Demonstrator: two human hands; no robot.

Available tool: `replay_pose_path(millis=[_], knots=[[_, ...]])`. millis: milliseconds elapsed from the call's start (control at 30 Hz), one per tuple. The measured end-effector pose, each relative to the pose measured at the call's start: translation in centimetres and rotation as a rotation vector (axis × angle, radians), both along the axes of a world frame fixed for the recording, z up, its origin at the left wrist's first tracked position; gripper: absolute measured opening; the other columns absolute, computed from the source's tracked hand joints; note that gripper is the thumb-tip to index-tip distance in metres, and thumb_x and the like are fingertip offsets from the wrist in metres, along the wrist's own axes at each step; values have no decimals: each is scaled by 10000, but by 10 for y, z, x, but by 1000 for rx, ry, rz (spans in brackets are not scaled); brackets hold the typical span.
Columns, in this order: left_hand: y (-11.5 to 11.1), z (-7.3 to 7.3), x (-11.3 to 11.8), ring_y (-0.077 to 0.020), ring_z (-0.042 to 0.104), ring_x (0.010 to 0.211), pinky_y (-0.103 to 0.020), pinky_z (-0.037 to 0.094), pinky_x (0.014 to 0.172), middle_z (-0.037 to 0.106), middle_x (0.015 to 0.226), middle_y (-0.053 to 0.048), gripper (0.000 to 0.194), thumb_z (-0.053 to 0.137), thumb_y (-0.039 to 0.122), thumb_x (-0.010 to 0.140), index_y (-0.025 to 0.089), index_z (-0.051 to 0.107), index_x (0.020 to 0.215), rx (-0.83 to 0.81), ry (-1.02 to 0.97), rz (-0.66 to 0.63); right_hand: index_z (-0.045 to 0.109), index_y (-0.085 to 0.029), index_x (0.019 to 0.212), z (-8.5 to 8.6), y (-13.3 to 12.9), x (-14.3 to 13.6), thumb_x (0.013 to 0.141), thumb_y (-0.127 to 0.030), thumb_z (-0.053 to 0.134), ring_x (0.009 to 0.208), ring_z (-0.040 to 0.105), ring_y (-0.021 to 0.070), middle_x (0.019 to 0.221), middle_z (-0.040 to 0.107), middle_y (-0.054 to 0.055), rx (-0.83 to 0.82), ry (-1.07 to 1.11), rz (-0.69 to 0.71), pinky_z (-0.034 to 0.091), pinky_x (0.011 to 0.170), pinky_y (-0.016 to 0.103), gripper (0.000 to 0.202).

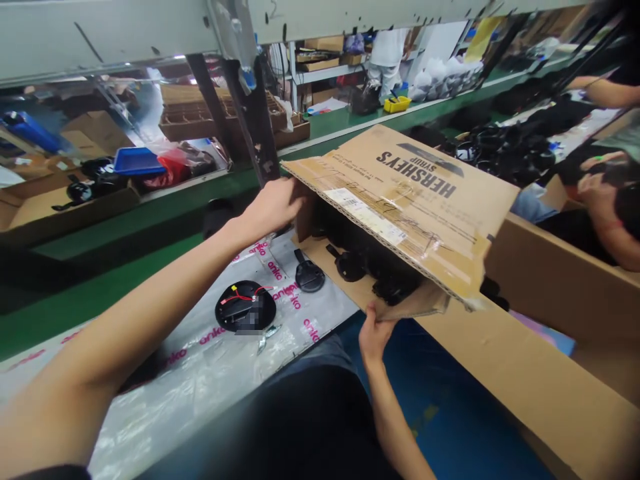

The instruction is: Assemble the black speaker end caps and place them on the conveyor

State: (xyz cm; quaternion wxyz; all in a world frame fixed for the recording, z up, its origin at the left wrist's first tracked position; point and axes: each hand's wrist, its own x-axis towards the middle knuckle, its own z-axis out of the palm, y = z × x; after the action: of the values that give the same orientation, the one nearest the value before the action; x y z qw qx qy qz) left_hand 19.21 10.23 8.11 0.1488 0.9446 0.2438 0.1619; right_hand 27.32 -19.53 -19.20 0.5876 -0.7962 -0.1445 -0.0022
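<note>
left hand (284, 203) grips the box (425, 190) on top, right hand (376, 333) holds its lower flap (431, 304), probably supporting the black parts (351, 265) inside.

Glare is being scattered across the plastic sheet (200, 393), the interior of the cardboard box (350, 157) is being sunk in shadow, and the upper right corner is being darkened and blurred.
</note>
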Motion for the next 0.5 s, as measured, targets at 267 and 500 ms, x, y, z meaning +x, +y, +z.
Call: replay_pose_path(millis=[267, 500], knots=[[-21, 54, -118, -322, 783, 1083, -538, 551, 1096, 814, 1181, -52, 468, 711, 447, 975, 242, 728, 1396, -207, 98, 72, 524, -178, 1334, 2, -85, -44, 856, -608, 735, 1052, 752, 302, 1210, 693, 164, 23, 143, -18, 636, 861, 457, 677], [-84, 64, -202, -356, 783, 1078, -490, 641, 943, 817, 1215, -52, 637, 753, 703, 880, 289, 767, 1363, -379, -44, 223, 718, -180, 877, 37, -65, -78, 948, -430, 695, 610, 703, 200, 701, 713, 26, -78, 182, 614, 587, 608, 307, 262]])
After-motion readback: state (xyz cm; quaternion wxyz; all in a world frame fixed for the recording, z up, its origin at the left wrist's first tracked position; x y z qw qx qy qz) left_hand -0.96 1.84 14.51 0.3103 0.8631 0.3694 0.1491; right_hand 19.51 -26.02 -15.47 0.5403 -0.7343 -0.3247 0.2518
